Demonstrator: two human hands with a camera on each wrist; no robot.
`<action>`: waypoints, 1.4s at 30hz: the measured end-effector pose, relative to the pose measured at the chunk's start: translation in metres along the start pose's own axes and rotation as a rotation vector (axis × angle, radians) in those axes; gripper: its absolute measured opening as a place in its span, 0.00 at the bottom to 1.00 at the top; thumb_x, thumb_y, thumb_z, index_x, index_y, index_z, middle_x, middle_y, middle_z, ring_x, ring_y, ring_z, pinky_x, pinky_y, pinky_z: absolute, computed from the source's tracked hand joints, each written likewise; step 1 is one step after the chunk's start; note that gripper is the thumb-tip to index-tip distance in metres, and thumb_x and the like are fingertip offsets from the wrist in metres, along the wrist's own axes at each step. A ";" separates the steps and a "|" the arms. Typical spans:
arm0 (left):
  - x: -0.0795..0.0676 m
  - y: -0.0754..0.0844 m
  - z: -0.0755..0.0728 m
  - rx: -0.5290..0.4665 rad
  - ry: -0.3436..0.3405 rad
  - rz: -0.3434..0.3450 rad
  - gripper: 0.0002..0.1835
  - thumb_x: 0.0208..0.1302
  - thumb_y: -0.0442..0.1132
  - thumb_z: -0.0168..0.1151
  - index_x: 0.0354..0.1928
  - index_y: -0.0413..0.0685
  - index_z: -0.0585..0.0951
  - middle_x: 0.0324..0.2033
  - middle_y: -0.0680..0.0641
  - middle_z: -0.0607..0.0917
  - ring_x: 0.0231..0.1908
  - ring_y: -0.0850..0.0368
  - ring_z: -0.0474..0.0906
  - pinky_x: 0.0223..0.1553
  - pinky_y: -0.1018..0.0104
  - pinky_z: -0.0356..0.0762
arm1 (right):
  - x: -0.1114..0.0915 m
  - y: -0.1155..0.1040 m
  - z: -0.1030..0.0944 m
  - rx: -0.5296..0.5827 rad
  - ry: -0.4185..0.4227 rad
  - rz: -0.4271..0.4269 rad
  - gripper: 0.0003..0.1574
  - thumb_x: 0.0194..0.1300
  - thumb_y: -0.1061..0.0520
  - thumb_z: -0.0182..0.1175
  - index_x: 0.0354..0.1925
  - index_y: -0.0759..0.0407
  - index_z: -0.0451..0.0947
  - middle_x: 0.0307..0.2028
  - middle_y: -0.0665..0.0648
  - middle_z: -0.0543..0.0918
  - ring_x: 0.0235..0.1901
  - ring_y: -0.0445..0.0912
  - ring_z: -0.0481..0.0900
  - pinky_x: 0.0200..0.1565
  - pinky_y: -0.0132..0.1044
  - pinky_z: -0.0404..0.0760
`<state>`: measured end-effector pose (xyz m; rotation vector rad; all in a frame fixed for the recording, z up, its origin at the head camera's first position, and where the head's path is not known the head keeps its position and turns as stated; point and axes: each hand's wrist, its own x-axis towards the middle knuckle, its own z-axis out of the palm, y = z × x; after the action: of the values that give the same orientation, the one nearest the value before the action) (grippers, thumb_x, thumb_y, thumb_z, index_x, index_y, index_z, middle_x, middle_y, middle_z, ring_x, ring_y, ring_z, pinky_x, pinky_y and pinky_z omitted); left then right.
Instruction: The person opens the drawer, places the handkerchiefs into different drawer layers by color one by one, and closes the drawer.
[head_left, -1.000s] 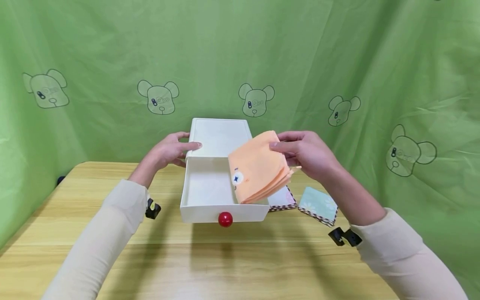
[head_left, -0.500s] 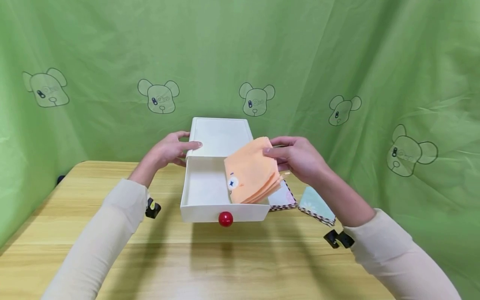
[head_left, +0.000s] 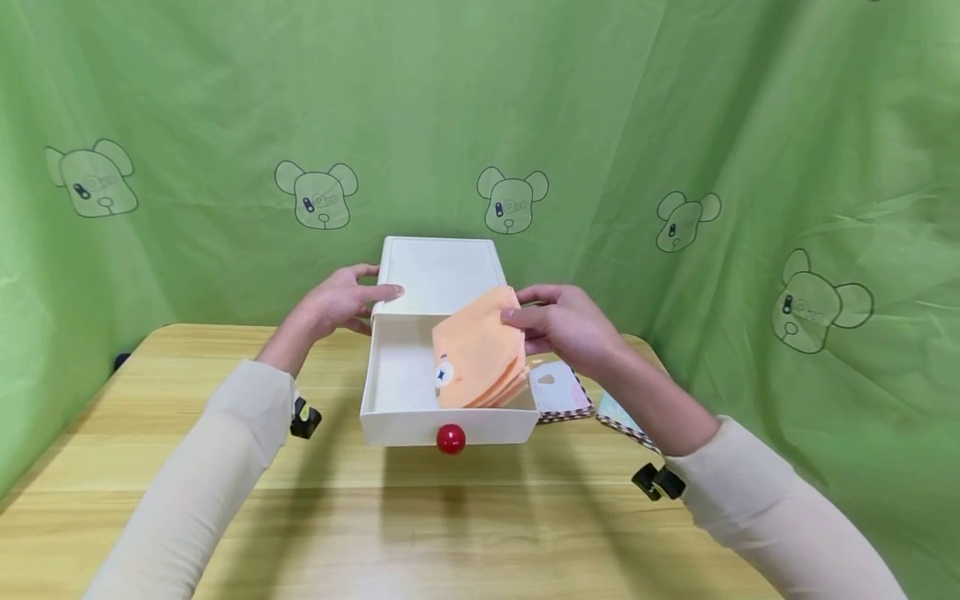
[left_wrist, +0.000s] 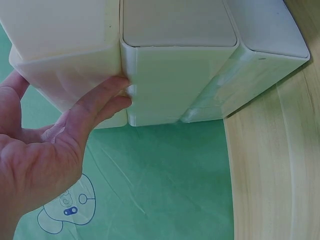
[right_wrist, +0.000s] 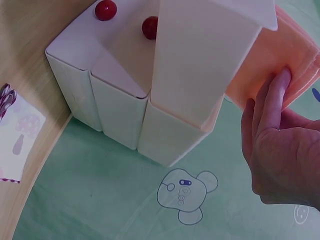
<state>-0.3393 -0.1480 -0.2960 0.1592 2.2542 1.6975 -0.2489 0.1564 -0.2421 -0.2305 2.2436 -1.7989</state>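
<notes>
R hand [head_left: 564, 327] pinches orange cloth [head_left: 480, 350]; loose folds below fingers could snag drawer [head_left: 405, 425] rim. L hand [head_left: 337, 298]: fingers straightish vs cabinet [head_left: 438, 271], poss. shift if brace slips.

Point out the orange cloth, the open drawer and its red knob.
Orange cloth [head_left: 476, 350], head view: middle of its visible face.
Open drawer [head_left: 405, 428], head view: its front panel.
Red knob [head_left: 451, 439], head view: its rounded front.

We are seeing a green curtain [head_left: 420, 100] with printed bear faces [head_left: 322, 200] hanging beyond the worktop's [head_left: 420, 542] far edge; towards its right edge, white [head_left: 561, 392] and mint [head_left: 618, 412] folded cloths are lying.
</notes>
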 end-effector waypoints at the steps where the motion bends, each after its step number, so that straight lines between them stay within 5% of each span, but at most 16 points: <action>1: 0.000 0.000 0.000 0.000 0.000 0.001 0.50 0.59 0.51 0.66 0.75 0.49 0.46 0.56 0.36 0.74 0.48 0.40 0.79 0.42 0.53 0.85 | 0.001 0.000 0.002 -0.003 -0.002 0.002 0.21 0.63 0.61 0.62 0.52 0.68 0.72 0.42 0.66 0.82 0.33 0.51 0.85 0.42 0.44 0.86; 15: 0.001 0.002 0.001 -0.001 0.002 -0.004 0.50 0.59 0.51 0.66 0.75 0.50 0.46 0.59 0.36 0.73 0.52 0.38 0.76 0.44 0.53 0.84 | 0.012 0.008 0.018 -0.062 -0.012 0.033 0.21 0.63 0.59 0.62 0.50 0.68 0.70 0.36 0.61 0.83 0.28 0.45 0.82 0.35 0.35 0.86; 31: 0.001 0.001 0.001 0.012 -0.009 -0.002 0.49 0.61 0.50 0.65 0.75 0.50 0.45 0.57 0.35 0.74 0.52 0.38 0.77 0.42 0.53 0.85 | 0.022 0.016 0.040 -0.140 -0.030 0.059 0.16 0.64 0.60 0.61 0.47 0.67 0.73 0.37 0.63 0.83 0.27 0.46 0.82 0.35 0.37 0.87; 42: 0.000 0.000 0.000 0.012 0.004 0.000 0.51 0.59 0.52 0.66 0.75 0.49 0.46 0.57 0.36 0.74 0.52 0.38 0.77 0.44 0.53 0.84 | 0.021 0.015 0.043 -0.182 -0.036 0.057 0.16 0.64 0.63 0.59 0.49 0.67 0.72 0.44 0.64 0.81 0.37 0.52 0.84 0.41 0.41 0.86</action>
<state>-0.3394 -0.1475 -0.2964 0.1591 2.2681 1.6858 -0.2556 0.1138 -0.2678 -0.2284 2.3649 -1.5503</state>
